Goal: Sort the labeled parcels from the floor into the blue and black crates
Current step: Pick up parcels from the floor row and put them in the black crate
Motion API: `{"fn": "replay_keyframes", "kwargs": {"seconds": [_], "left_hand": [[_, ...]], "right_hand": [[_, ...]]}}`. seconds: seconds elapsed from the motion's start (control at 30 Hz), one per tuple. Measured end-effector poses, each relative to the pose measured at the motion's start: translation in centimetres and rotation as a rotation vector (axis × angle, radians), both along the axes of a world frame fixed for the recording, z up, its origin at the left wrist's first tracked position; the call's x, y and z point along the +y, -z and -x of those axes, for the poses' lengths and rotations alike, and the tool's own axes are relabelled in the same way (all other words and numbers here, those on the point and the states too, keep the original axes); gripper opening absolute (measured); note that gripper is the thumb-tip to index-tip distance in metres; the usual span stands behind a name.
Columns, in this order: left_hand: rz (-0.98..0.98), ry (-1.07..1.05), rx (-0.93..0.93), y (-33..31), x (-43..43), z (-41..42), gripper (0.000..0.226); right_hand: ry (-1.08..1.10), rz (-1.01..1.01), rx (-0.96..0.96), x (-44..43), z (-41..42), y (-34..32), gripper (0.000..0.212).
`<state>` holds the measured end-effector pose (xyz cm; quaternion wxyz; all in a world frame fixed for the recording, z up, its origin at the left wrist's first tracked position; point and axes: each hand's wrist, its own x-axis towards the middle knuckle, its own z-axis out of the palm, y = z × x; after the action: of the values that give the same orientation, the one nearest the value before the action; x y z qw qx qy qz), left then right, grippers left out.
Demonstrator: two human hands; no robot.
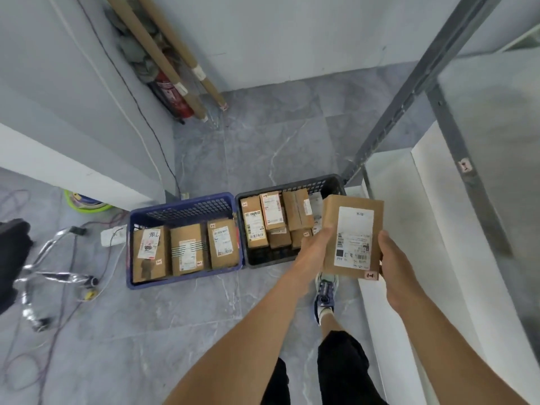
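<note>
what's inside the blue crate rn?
Three labelled brown parcels lie side by side in the blue crate: left parcel, middle parcel, right parcel. The crate bottom under them is covered, so whether anything lies beneath cannot be seen.

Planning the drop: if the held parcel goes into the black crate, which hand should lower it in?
Left, probably. The left hand grips the parcel on the edge facing the black crate and hangs over its near corner; the right hand holds the far edge, away from the crate.
</note>
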<state>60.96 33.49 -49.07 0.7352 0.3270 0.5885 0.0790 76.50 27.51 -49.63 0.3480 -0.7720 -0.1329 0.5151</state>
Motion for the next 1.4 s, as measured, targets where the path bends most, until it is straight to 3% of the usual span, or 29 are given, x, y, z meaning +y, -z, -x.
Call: {"fn": "replay_keyframes", "kwargs": {"seconds": [0.1, 0.3, 0.7, 0.8, 0.9, 1.03, 1.13, 1.4], "left_hand": [[0.038, -0.044, 0.023, 3.9, 3.4, -2.9, 0.059], [0.127, -0.102, 0.045, 14.5, 9.1, -7.4, 0.04], [0.218, -0.114, 0.067, 35.2, 17.4, -11.0, 0.052], [0.212, -0.107, 0.083, 38.2, 18.2, -11.0, 0.059], [0.217, -0.134, 0.124, 41.5, 18.7, -11.4, 0.086], [0.179, -0.114, 0.134, 44.5, 19.1, -12.4, 0.081], [0.15, -0.11, 0.155, 46.3, 18.7, -13.1, 0.094], [0.128, -0.17, 0.145, 46.4, 17.4, -12.5, 0.094]], "right_hand": [[-0.001, 0.036, 0.025, 4.2, -2.6, 4.3, 0.047], [-0.013, 0.137, 0.01, 12.4, -6.3, 14.8, 0.04], [-0.15, 0.269, -0.024, 21.1, -9.9, 35.6, 0.038], [-0.19, 0.265, 0.003, 21.8, -9.6, 38.4, 0.037], [-0.201, 0.246, 0.017, 22.3, -9.5, 41.3, 0.04], [-0.189, 0.24, 0.007, 23.2, -9.9, 44.4, 0.043], [-0.217, 0.247, -0.007, 23.2, -10.3, 46.3, 0.048], [-0.316, 0.235, -0.002, 23.9, -10.9, 48.8, 0.057]]}}
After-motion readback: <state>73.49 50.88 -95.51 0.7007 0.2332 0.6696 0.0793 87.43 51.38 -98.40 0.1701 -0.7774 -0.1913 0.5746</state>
